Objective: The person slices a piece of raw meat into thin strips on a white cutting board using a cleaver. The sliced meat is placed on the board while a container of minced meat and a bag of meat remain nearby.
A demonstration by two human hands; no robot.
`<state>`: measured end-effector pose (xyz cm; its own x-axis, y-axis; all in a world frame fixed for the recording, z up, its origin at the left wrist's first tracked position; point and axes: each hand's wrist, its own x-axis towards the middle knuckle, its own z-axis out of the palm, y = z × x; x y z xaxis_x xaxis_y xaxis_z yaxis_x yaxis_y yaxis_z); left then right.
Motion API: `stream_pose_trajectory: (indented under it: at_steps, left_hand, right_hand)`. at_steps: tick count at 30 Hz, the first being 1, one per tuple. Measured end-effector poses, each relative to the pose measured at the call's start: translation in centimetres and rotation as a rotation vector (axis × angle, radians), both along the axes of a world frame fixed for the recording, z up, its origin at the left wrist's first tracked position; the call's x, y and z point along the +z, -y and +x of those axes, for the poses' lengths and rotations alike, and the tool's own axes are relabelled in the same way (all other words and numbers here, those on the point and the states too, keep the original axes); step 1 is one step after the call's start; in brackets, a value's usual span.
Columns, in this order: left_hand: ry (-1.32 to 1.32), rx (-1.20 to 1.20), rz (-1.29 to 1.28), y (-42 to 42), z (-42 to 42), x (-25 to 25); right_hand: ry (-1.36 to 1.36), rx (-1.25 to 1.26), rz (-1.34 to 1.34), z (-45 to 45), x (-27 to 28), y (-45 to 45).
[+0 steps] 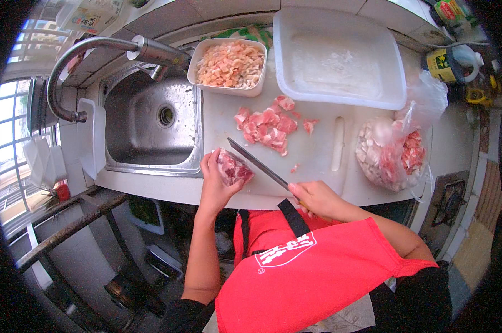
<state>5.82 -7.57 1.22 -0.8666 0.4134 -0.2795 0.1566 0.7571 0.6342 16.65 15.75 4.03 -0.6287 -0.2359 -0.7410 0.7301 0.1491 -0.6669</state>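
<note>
My left hand (216,180) grips a chunk of raw red meat (233,168) at the lower left of a white cutting board (313,154). In my right hand (315,197) is the handle of a knife (261,166), whose blade slants up and left, close beside the chunk. Beyond the blade, slices of raw meat (267,125) lie in a loose pile on the board, with a few small scraps apart from it. A white tub (251,90) of diced pale pink meat stands behind the pile, towards the sink.
A steel sink (151,120) with a curved faucet (61,79) lies at left. A large white plastic tray (338,98) stands at the back. To the right are a plastic bag of cut meat (388,154), a jug (451,64) and a stove burner (451,197).
</note>
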Motion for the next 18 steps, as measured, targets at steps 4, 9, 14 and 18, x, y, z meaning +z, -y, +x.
stream_pose_trajectory:
  at_steps: [4,9,14,18]
  left_hand:
    - [-0.053,0.062,-0.017,-0.6,0.7,-0.4]
    - [0.048,0.041,-0.011,0.3,0.1,-1.0]
    - [0.063,0.037,0.02,0.6,0.0,-1.5]
    - [0.119,-0.011,0.024,0.4,-0.4,-1.2]
  right_hand:
    - [0.013,0.021,-0.002,0.7,-0.1,-0.2]
    - [-0.002,0.099,0.007,0.1,0.6,-0.4]
    - [-0.055,0.143,0.02,-3.8,-1.3,1.7]
    - [-0.106,0.071,0.085,-4.0,-4.8,3.8]
